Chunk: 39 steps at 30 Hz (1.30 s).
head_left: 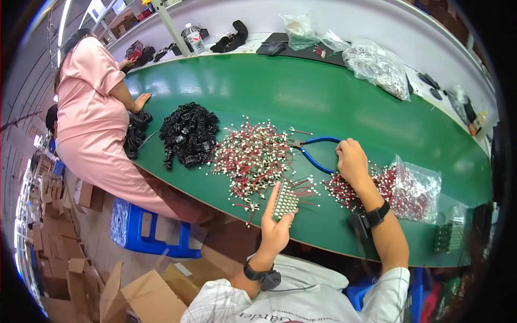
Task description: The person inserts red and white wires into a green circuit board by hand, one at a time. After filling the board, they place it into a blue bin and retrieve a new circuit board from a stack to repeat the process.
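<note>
My left hand is closed on a small panel of pale circuit boards, set in rows, thumb at its near edge and index finger along its left side. Red wires stick out from the panel's right side. Curled fingers bring my right hand right up to the far handle of the blue-handled cutting pliers. What the fingertips hold is hidden, and I cannot tell whether they touch the handle. The pliers' handles are spread. Left of the pliers lies a large heap of red wires with white connectors.
A second wire heap spills from a clear plastic bag on the right. Black plastic parts are piled at left. A co-worker in pink leans on the green table. Bagged parts lie along the back; a blue stool stands below.
</note>
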{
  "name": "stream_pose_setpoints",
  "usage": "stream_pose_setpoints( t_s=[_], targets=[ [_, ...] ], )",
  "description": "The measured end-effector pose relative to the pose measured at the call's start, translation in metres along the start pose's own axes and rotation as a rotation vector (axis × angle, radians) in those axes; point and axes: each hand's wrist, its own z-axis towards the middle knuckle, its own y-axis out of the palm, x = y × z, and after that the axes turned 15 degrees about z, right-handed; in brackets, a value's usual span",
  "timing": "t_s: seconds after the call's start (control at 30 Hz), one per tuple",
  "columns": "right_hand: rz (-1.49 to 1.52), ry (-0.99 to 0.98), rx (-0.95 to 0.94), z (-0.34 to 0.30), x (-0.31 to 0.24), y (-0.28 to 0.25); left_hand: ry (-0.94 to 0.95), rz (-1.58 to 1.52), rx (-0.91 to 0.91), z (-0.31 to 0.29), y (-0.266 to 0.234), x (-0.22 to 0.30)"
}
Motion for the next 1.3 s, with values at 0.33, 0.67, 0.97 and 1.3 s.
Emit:
stream_pose_setpoints(
  t_s=[0.33, 0.67, 0.97, 1.3],
  targets=[
    [0.546, 0.182, -0.001, -0.026, -0.056, -0.060, -0.084, -0.269, 0.028, 0.019, 0.005, 0.000],
    [0.948, 0.383, -0.182, -0.061, -0.081, -0.065, -0.071, -0.167, 0.006, 0.024, 0.046, 0.005],
    [0.886, 0.243, -0.181, -0.069, -0.085, -0.069, -0.009, -0.077, -0.003, 0.017, 0.066, 0.003],
    [0.677, -0.005, -0.076, -0.075, -0.081, -0.049, 0.038, 0.051, -0.100, 0.007, 0.075, -0.002]
  ],
)
